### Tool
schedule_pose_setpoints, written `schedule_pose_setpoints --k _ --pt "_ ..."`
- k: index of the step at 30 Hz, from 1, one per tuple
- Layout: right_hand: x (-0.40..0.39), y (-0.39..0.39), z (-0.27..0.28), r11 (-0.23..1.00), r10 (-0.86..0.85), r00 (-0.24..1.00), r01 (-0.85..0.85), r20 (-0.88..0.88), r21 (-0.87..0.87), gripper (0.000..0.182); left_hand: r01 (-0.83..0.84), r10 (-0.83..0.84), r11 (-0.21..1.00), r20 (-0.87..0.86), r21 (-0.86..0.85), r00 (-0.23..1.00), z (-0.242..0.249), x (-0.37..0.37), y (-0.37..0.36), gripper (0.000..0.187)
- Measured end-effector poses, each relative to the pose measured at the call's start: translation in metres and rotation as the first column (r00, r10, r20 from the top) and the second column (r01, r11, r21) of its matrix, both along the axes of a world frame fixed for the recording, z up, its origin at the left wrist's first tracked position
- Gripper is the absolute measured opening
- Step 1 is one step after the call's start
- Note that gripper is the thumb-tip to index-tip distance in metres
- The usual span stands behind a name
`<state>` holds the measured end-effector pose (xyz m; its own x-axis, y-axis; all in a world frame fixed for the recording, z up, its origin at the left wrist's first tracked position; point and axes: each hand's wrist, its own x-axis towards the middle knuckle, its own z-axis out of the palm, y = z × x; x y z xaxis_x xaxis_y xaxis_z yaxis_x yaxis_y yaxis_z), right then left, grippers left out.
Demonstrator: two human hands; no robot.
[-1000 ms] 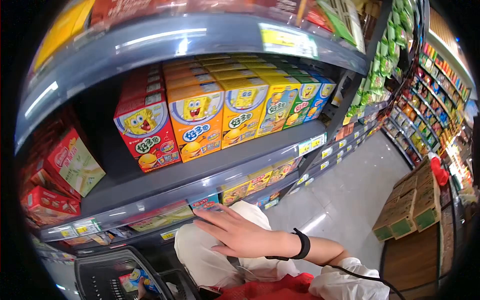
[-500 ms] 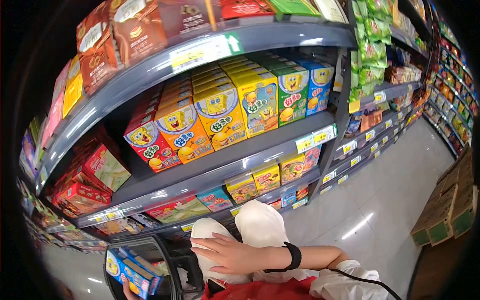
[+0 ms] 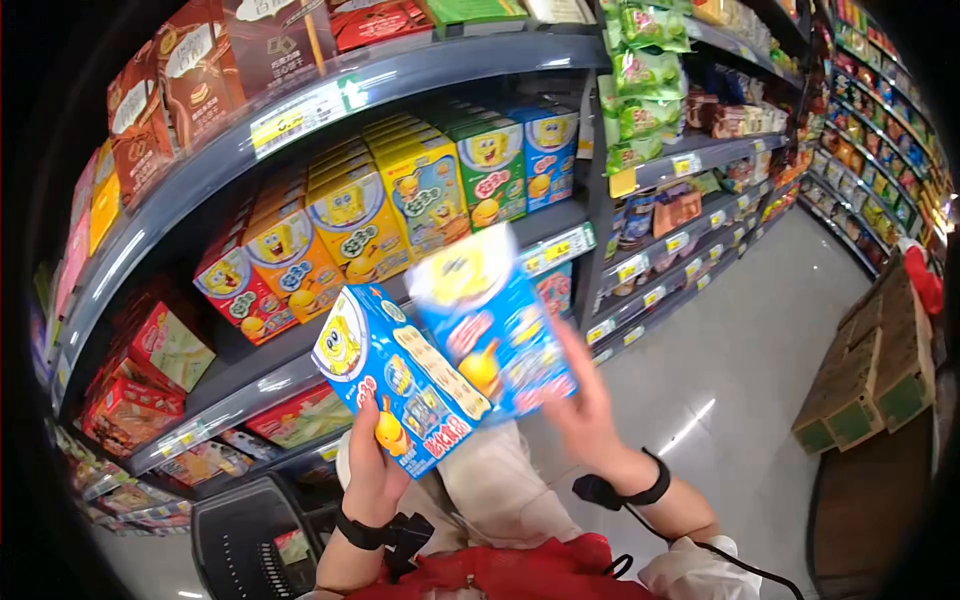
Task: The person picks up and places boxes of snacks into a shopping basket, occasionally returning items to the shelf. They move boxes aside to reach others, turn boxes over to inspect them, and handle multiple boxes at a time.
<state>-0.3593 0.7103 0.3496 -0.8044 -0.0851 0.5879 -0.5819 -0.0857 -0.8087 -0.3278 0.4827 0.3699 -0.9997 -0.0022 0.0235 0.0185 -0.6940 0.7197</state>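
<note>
My left hand (image 3: 374, 475) grips a blue snack box (image 3: 400, 385) with a yellow cartoon character on it, tilted above my lap. In my right hand (image 3: 592, 420) is a second blue snack box (image 3: 505, 325), blurred by motion, its lower right side against my fingers. The two boxes are side by side, the left one overlapping the right one's edge. Behind them, rows of similar boxes stand on the shelf: red, orange, yellow (image 3: 420, 190), green (image 3: 492, 175) and, at the right end, blue (image 3: 550, 158).
A black shopping basket (image 3: 225, 510) with a small package (image 3: 292, 547) inside stands at the lower left. The shelf edge (image 3: 290, 375) runs close beyond my knees. Cardboard cartons (image 3: 850, 390) stand at the right, across the tiled floor (image 3: 680, 400).
The two blue boxes have come up out of the basket to above my lap. My right hand has left my knee and holds one of them. The view has shifted to the right.
</note>
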Motion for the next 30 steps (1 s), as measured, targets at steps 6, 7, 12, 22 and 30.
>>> schedule_pose_setpoints --k 6,7,12,22,30 --pt "-0.080 0.045 0.111 0.939 0.100 0.972 -0.022 0.212 -0.344 0.040 -0.009 0.008 1.000 0.113 0.014 0.994 -0.023 0.003 0.007 0.050" --pt "-0.097 0.046 0.125 0.926 0.153 0.964 -0.063 0.217 -0.372 0.039 -0.046 0.044 0.999 0.153 0.012 0.987 -0.029 0.008 0.008 0.050" --pt "-0.174 0.030 0.164 0.976 -0.073 0.978 0.110 0.193 -0.188 0.038 -0.029 0.016 0.999 0.269 0.042 0.963 -0.054 0.046 0.004 0.040" --pt "-0.228 0.002 0.198 0.155 -0.743 0.531 0.729 -0.408 0.667 0.089 -0.074 0.046 0.991 0.242 0.107 0.969 -0.056 0.057 -0.026 0.041" --pt "-0.287 -0.003 0.221 -0.028 -0.567 0.755 0.380 -0.328 0.924 0.084 -0.160 0.134 0.981 0.212 0.112 0.968 -0.056 0.044 -0.047 0.041"
